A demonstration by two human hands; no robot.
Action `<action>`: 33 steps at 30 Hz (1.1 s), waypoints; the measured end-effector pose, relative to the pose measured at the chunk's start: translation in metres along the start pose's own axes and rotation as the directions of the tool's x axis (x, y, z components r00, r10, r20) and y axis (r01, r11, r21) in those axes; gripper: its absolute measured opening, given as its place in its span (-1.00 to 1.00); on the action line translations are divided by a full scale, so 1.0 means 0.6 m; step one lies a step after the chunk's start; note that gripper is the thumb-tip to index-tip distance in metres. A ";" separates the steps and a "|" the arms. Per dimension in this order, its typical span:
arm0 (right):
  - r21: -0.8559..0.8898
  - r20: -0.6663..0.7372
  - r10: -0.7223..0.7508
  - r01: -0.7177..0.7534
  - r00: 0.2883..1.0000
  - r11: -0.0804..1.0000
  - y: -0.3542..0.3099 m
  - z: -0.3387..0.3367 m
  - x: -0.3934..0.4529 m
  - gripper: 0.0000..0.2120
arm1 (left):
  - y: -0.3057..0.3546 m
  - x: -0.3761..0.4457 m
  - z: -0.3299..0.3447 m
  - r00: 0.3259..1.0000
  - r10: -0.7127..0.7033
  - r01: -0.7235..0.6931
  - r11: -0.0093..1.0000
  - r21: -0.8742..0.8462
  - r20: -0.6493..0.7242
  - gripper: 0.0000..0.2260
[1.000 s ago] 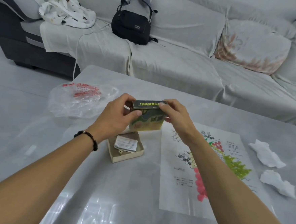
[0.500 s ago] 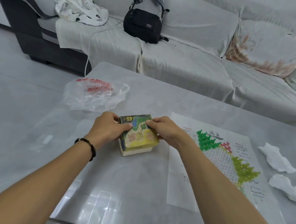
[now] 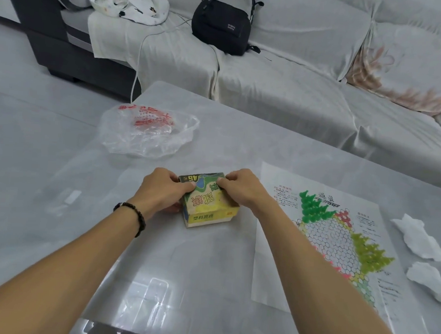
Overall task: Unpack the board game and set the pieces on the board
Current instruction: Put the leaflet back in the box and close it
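Box: the small cardboard game box (image 3: 209,205) sits on the grey table (image 3: 206,283), just left of the board sheet; printed lid in green and yellow, plain tan base showing along the lower edge.
Left hand: the left hand (image 3: 164,193) holds the lid's left edge, fingers curled round it, thumb on top.
Right hand: the right hand (image 3: 241,190) pinches the lid's far right corner, fingers curled over the top.
Handling (judged): probably light and thin-walled; likely to dent under a hard squeeze. Best gripped by the opposite side walls of the lid.
Board: the paper board sheet (image 3: 321,234) lies flat, touching the table; hexagon grid with coloured corners. Probably flimsy and prone to sliding on the glossy top.
Pieces: green pieces (image 3: 311,208) and yellow-green pieces (image 3: 368,253) stand on the board; small, peg-shaped, probably plastic and easily tipped.
Table surface: smooth, reflective.
Other: a crumpled clear plastic bag (image 3: 146,133) lies beyond the box; white tissues (image 3: 417,240) lie right of the board.
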State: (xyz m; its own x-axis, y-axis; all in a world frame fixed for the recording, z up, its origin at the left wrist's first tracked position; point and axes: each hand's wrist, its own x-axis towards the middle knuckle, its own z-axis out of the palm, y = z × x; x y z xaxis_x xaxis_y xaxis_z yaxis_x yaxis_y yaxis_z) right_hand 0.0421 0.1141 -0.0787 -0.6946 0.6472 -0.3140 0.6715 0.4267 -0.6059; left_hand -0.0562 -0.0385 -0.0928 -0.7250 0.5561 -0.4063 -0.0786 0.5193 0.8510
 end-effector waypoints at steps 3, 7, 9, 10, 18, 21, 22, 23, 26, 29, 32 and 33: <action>0.007 0.047 0.042 -0.043 0.998 0.999 0.007 0.001 -0.010 -0.62 | -0.001 -0.005 -0.001 1.000 0.008 -0.008 1.000 0.001 0.000 -0.78; 0.040 0.078 0.100 -0.104 0.992 0.994 0.017 -0.003 -0.022 -0.54 | 0.005 -0.019 0.000 0.998 0.048 -0.050 0.997 0.061 0.041 -0.73; 0.047 0.080 0.137 -0.141 0.987 0.989 0.023 -0.008 -0.029 -0.51 | 0.005 -0.026 0.003 0.997 0.044 -0.050 0.994 0.097 0.064 -0.70; 0.065 0.091 0.155 -0.161 0.984 0.985 0.025 -0.011 -0.034 -0.50 | 0.004 -0.028 0.005 0.997 0.040 -0.047 0.993 0.104 0.065 -0.69; 0.305 0.210 0.235 -0.292 0.949 0.907 0.053 -0.021 -0.070 -0.65 | -0.015 -0.022 0.019 0.989 0.123 -0.135 0.979 0.153 0.088 -0.58; 0.275 0.186 0.238 -0.283 0.953 0.919 0.063 -0.018 -0.075 -0.76 | -0.019 -0.024 0.026 0.978 0.182 -0.198 0.962 0.185 0.101 -0.88; 0.266 0.160 0.243 -0.279 0.957 0.923 0.065 -0.015 -0.073 -0.79 | -0.020 -0.024 0.029 0.975 0.202 -0.217 0.949 0.226 0.089 -0.90; 0.249 0.121 0.245 -0.268 0.962 0.931 0.067 -0.012 -0.071 -0.81 | -0.021 -0.023 0.033 0.971 0.227 -0.239 0.928 0.285 0.077 -0.89; 0.209 -0.018 0.169 -0.162 0.985 0.964 0.069 0.001 -0.060 -0.53 | -0.028 -0.021 0.045 0.938 0.344 -0.323 0.833 0.449 0.036 -0.70; 0.207 -0.047 0.078 -0.067 0.996 0.976 0.073 0.006 -0.057 -0.39 | -0.034 -0.021 0.047 0.865 0.484 -0.471 0.687 0.553 0.136 -0.58; 0.180 -0.055 0.069 -0.058 0.996 0.982 0.077 0.009 -0.058 -0.38 | -0.041 -0.025 0.036 0.840 0.461 -0.531 0.594 0.605 0.285 -0.38; 0.183 -0.059 0.073 -0.061 0.996 0.981 0.073 0.013 -0.060 -0.39 | -0.044 -0.027 0.027 0.839 0.444 -0.537 0.578 0.614 0.315 -0.31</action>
State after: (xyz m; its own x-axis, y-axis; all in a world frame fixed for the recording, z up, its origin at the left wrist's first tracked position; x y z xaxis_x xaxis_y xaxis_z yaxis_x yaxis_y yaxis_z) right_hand 0.0944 0.1046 -0.1000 -0.6270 0.7131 -0.3136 0.6541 0.2632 -0.7092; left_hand -0.0311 -0.0508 -0.1144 -0.4272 0.9016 -0.0678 0.7644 0.4001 0.5056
